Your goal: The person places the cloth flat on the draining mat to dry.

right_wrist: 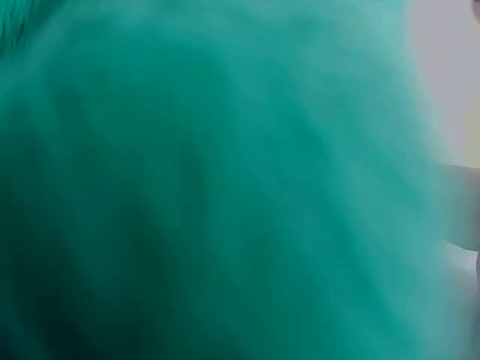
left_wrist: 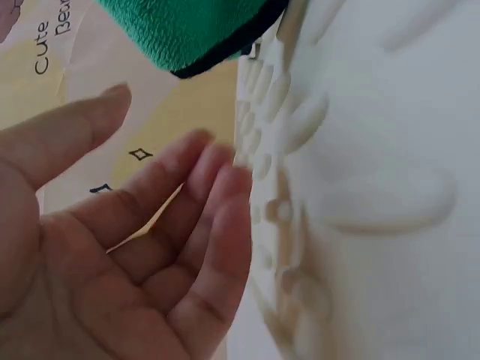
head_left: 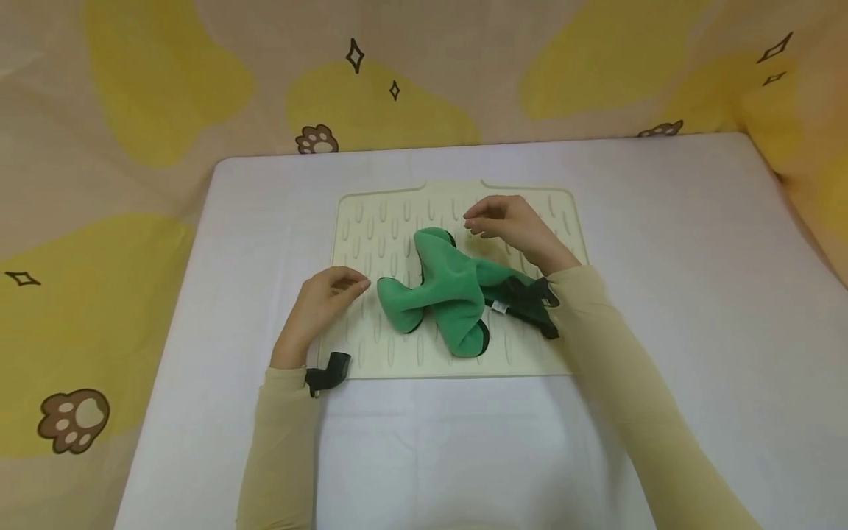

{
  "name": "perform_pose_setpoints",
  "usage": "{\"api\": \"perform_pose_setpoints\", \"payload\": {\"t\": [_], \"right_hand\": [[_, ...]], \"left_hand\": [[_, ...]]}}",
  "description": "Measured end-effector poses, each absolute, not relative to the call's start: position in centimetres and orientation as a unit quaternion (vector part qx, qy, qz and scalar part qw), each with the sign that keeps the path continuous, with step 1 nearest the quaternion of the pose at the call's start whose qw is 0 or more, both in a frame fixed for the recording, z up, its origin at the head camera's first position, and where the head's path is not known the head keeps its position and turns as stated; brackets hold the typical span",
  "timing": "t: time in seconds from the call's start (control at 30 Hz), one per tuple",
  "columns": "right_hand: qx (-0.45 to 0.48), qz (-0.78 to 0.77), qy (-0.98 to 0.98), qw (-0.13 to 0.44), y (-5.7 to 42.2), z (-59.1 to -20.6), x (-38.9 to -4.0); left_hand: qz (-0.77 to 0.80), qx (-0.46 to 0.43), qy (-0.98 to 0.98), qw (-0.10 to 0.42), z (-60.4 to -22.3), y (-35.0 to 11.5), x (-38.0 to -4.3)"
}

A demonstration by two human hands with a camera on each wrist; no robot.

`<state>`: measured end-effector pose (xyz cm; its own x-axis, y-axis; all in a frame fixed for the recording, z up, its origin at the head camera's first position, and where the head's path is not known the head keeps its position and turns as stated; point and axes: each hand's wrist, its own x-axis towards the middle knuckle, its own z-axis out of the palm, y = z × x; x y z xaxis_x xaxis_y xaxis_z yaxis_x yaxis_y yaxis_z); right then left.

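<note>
A green fleecy cloth (head_left: 453, 283) with dark edging and a small white tag (head_left: 500, 306) lies crumpled in raised folds on a cream ridged mat (head_left: 358, 361). Just left of the cloth is my left hand (head_left: 324, 305), its fingers loosely bent and holding nothing. The left wrist view shows that hand (left_wrist: 150, 240) with thumb and fingers apart, below a dark-edged corner of the cloth (left_wrist: 202, 34). My right hand (head_left: 513, 224) hovers over the mat's far right part, fingers loosely bent with nothing visible in them. Blurred green cloth (right_wrist: 225, 187) fills most of the right wrist view.
The mat lies on a table with a white cover (head_left: 450, 434). Behind and to the left hangs a patterned curtain (head_left: 424, 73) with yellow patches and paw prints. A dark wrist camera (head_left: 329, 373) sits on the left wrist; the right forearm crosses the mat's right edge.
</note>
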<state>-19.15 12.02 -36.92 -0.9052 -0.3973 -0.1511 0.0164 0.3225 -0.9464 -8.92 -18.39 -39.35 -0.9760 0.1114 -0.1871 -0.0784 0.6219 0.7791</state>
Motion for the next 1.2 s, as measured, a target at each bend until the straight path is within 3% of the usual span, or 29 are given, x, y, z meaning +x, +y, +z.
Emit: {"api": "perform_pose_setpoints", "payload": {"t": [0.1,0.23,0.73,0.9,1.2], "right_hand": [[-0.118,-0.547,0.808,0.184,11.0,-38.0,-19.8],[-0.113,-0.523,0.822,0.196,10.0,-39.8,-20.2],[-0.134,-0.396,0.894,0.162,8.2,-40.3,-21.0],[-0.146,-0.457,0.861,0.168,8.8,-40.5,-20.7],[-0.066,-0.635,0.754,0.154,12.6,-40.0,-19.4]], "left_hand": [[0.45,0.018,0.88,0.151,-39.7,-17.8,-9.0],[0.472,0.036,0.865,0.17,-40.0,-17.1,-9.0],[0.514,0.064,0.839,0.168,-39.9,-16.9,-9.0],[0.509,0.064,0.844,0.158,-40.0,-17.1,-8.9],[0.577,0.02,0.809,0.109,-39.9,-18.6,-9.1]]}}
